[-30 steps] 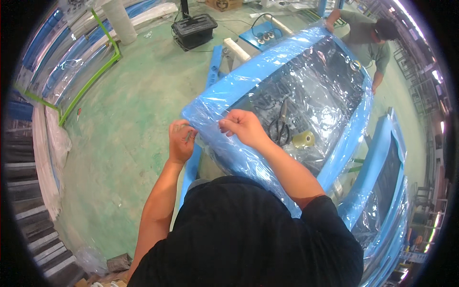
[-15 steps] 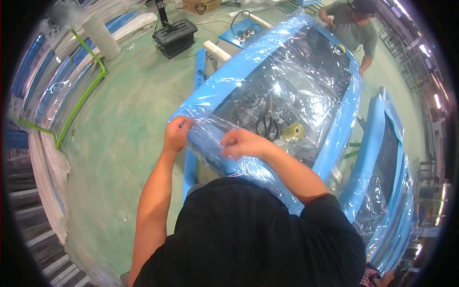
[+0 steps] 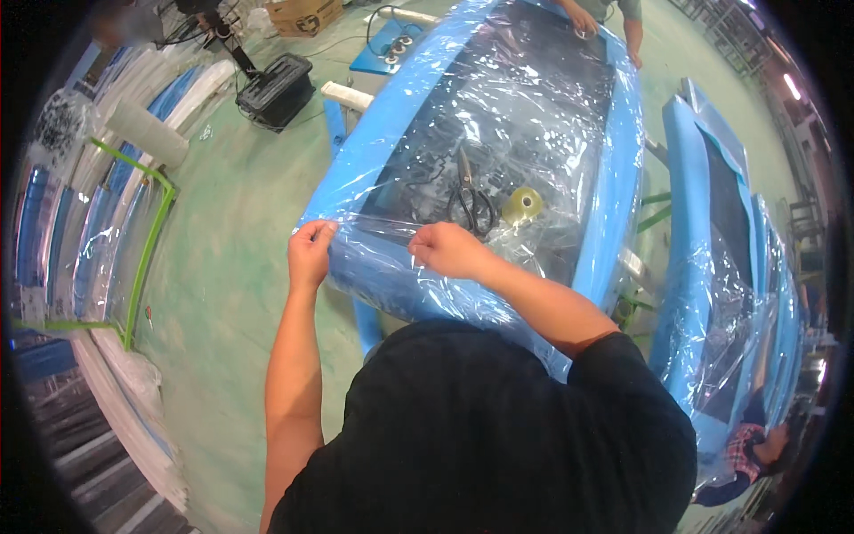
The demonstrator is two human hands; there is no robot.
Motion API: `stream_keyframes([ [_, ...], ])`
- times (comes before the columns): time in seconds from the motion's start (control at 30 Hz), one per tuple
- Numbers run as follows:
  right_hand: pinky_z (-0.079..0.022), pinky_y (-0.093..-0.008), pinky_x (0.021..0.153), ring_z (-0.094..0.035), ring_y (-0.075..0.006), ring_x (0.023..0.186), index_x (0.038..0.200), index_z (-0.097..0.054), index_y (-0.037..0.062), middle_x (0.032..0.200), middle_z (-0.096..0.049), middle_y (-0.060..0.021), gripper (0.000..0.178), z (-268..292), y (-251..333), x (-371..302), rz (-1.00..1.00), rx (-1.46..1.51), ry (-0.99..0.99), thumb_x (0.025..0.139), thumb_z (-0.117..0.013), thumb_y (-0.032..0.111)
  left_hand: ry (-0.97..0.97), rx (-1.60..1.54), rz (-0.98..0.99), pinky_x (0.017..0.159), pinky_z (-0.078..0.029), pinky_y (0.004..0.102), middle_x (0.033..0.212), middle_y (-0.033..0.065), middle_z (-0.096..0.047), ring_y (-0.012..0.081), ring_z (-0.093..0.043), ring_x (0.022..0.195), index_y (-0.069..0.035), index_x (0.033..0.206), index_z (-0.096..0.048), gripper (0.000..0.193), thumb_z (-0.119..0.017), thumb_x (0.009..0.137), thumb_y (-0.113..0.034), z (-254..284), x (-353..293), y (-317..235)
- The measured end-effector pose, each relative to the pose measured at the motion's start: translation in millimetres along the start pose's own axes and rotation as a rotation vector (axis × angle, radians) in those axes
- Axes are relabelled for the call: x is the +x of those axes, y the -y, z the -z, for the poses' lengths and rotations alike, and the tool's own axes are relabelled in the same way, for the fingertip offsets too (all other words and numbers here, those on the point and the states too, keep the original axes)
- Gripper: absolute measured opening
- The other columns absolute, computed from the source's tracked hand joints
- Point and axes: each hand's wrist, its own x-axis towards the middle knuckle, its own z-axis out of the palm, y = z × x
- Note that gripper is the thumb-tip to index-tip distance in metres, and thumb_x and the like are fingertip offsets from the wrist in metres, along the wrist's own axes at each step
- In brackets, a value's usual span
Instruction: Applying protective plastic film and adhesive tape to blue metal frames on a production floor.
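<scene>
Film [image 3: 378,230] in the head view, pinched by the left hand [image 3: 309,260], fingertips closed, at the near left corner of one blue-edged panel [image 3: 345,187]; gripped farther right by the right hand [image 3: 452,250], fingers curled closed, apparently for tautness. Resting mid-panel, presumably for easy reach: one pair of scissors [image 3: 469,198], one yellowish roll [image 3: 522,206]. Far end: two co-worker's hands [image 3: 583,21].

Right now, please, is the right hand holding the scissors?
No, the scissors lie beside the yellow-green roll, apart from the right hand.
</scene>
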Motion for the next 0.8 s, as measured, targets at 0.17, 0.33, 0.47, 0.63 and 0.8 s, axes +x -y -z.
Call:
stream_keyframes([
  [0.17, -0.057, -0.0446, 0.083, -0.073, -0.0350, 0.095, 0.126, -0.066, 0.0048, 0.102, -0.076, -0.0143, 0.055, 10.4, 20.0, -62.8, 0.032, -0.210, -0.002, 0.084, -0.083, 0.036, -0.078, 0.131, 0.041, 0.075, -0.051, 0.0335, 0.086, 0.0047, -0.072, 0.0130, -0.062, 0.079, -0.001, 0.097, -0.077, 0.026, -0.076, 0.096, -0.027, -17.7, 7.2, 7.0],
  [0.33, -0.056, -0.0490, 0.086, -0.073, -0.0381, 0.100, 0.131, -0.063, 0.0053, 0.101, -0.077, -0.0147, 0.063, 42.8, 19.6, -122.4, -0.093, -0.316, 0.116, 0.083, -0.084, 0.041, -0.108, 0.637, -0.383, 0.080, -0.054, 0.0393, 0.100, 0.0136, -0.074, 0.0313, -0.069, 0.088, -0.004, 0.100, -0.075, 0.025, -0.067, 0.101, -0.028, -11.1, 18.4, 19.7],
  [0.47, -0.057, -0.0432, 0.078, -0.074, -0.0333, 0.085, 0.115, -0.072, 0.0060, 0.094, -0.077, -0.0130, 0.041, 97.4, -0.1, -184.0, -0.175, -0.271, -0.190, 0.090, -0.080, 0.038, -0.196, 0.623, -0.279, 0.082, -0.054, 0.0437, 0.103, 0.0151, -0.074, 0.0373, -0.069, 0.092, -0.005, 0.105, -0.072, 0.032, -0.057, 0.107, -0.033, -7.8, 25.3, 30.7],
  [0.63, -0.056, -0.0382, 0.076, -0.073, -0.0248, 0.083, 0.111, -0.073, 0.0021, 0.092, -0.076, -0.0138, 0.037, 129.4, -13.2, -293.8, -0.326, -0.176, -0.502, 0.091, -0.082, 0.031, -0.169, 0.741, -0.226, 0.085, -0.054, 0.0442, 0.106, 0.0166, -0.074, 0.0367, -0.070, 0.097, -0.004, 0.109, -0.072, 0.036, -0.051, 0.110, -0.034, -21.3, 23.7, 17.7],
  [0.8, -0.056, -0.0397, 0.081, -0.073, -0.0267, 0.090, 0.115, -0.074, 0.0048, 0.102, -0.076, -0.0129, 0.048, 114.2, -53.1, -383.0, -0.520, -0.053, -0.173, 0.084, -0.086, 0.040, -0.165, 0.572, -0.320, 0.088, -0.054, 0.0428, 0.108, 0.0169, -0.075, 0.0339, -0.070, 0.098, 0.000, 0.111, -0.073, 0.039, -0.047, 0.111, -0.029, -15.4, 23.2, 36.8],
])
